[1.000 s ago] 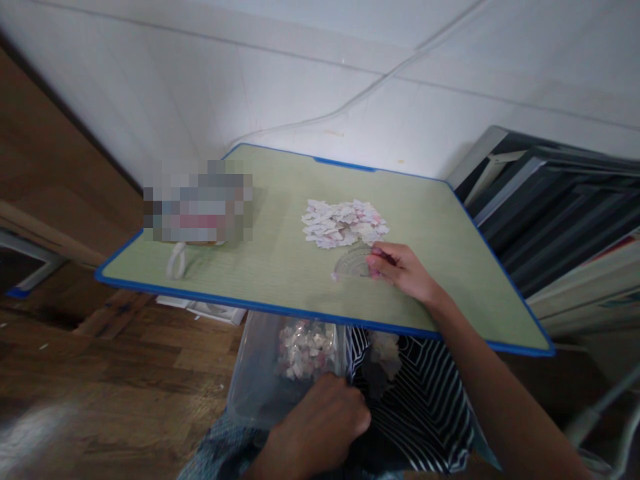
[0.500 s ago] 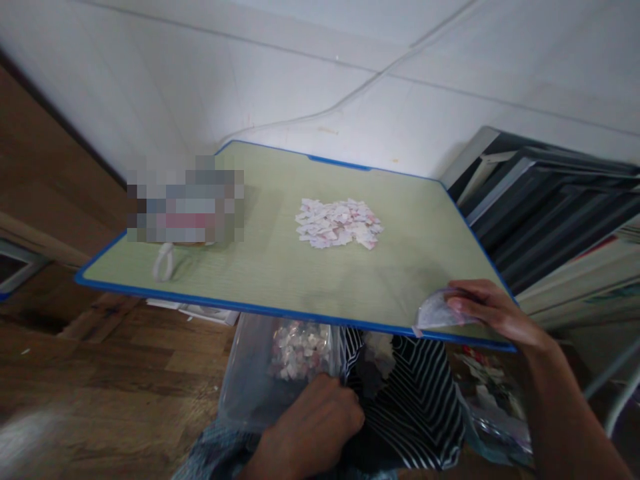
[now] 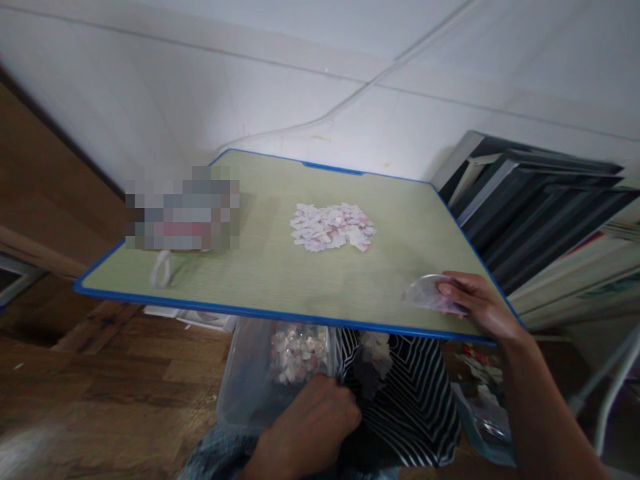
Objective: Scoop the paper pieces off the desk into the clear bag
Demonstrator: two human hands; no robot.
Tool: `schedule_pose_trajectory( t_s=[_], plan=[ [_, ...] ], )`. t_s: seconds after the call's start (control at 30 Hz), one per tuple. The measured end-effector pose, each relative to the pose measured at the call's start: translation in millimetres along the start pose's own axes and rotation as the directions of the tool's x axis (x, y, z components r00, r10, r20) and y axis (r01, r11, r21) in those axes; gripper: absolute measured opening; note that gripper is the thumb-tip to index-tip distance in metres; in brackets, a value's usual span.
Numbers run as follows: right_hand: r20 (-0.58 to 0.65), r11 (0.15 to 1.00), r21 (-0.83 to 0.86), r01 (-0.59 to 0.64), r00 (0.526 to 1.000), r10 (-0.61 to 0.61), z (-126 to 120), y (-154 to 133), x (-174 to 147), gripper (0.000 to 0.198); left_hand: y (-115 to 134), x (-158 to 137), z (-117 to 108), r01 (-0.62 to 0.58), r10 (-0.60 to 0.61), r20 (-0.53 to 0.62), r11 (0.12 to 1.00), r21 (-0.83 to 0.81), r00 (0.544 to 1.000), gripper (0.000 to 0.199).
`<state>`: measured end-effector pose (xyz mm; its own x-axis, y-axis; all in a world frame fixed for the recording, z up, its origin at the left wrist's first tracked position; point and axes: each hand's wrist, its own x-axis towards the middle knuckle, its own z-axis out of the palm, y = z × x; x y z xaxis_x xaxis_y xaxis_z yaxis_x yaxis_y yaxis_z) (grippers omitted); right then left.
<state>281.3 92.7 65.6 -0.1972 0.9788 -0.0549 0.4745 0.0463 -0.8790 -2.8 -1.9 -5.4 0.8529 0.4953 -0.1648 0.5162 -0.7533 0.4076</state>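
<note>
My right hand [image 3: 470, 300] pinches a clear, thin half-round plastic piece [image 3: 425, 292] just over the table's right front part. A flat heap of torn white and pinkish paper scraps [image 3: 333, 227] lies mid-table, to the left of and beyond that hand. Below the front edge, my left hand [image 3: 320, 417] is closed in a fist beside the rim of a clear plastic bin [image 3: 237, 380]. Its fingertips are hidden, so I cannot tell what is in them. More paper scraps [image 3: 297, 353] sit inside the bin, and a black-and-white striped cloth [image 3: 420, 400] spreads to its right.
The pale green table [image 3: 260, 280] has a blue rim and stands against a white wall. A pixelated object [image 3: 187, 220] with a white loop [image 3: 161, 269] rests at its left. Dark flat panels [image 3: 525, 213] lean at the right. A container of litter [image 3: 493, 427] stands on the floor.
My right hand has moved slightly left and away from the table's front edge with the plastic piece, which now shows its curved edge upward. The left hand is nearly still.
</note>
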Motion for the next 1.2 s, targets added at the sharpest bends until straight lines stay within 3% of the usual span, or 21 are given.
schedule_pose_trajectory(
  t_s=[0.1, 0.23, 0.4, 0.5, 0.67, 1.2],
  plan=[
    [-0.109, 0.992, -0.096, 0.077, 0.99, -0.087, 10.3, -3.9, 14.7, 0.052, 0.2, 0.0, -0.4, -0.004, 0.004, -0.005, 1.0, -0.007, 1.0, 0.02],
    [-0.167, 0.976, -0.179, 0.126, 0.973, -0.156, 23.9, -9.1, 44.1, 0.057, 0.0, 0.5, -2.5, 0.001, -0.001, 0.021, 1.0, -0.002, 1.0, 0.018],
    [-0.186, 0.969, -0.182, 0.167, 0.962, -0.201, 32.2, -12.4, 68.8, 0.058, 0.1, 1.1, -5.1, -0.001, 0.001, 0.024, 1.0, -0.003, 1.0, 0.02],
    [-0.159, 0.976, -0.124, 0.177, 0.968, -0.196, 31.7, -11.1, 69.3, 0.055, 1.7, 1.7, -8.8, 0.007, -0.006, 0.073, 1.0, -0.005, 0.997, 0.019],
    [-0.245, 0.982, -0.056, 0.178, 0.951, -0.186, 30.2, -7.5, 67.0, 0.05, 2.5, 1.5, -7.1, 0.009, -0.008, 0.057, 1.0, -0.021, 0.998, 0.018],
    [-0.036, 0.992, -0.016, 0.126, 0.991, -0.127, 24.5, -11.9, 62.4, 0.04, 2.1, 1.6, -6.8, 0.013, -0.012, 0.068, 1.0, -0.021, 0.998, 0.021]
  ],
)
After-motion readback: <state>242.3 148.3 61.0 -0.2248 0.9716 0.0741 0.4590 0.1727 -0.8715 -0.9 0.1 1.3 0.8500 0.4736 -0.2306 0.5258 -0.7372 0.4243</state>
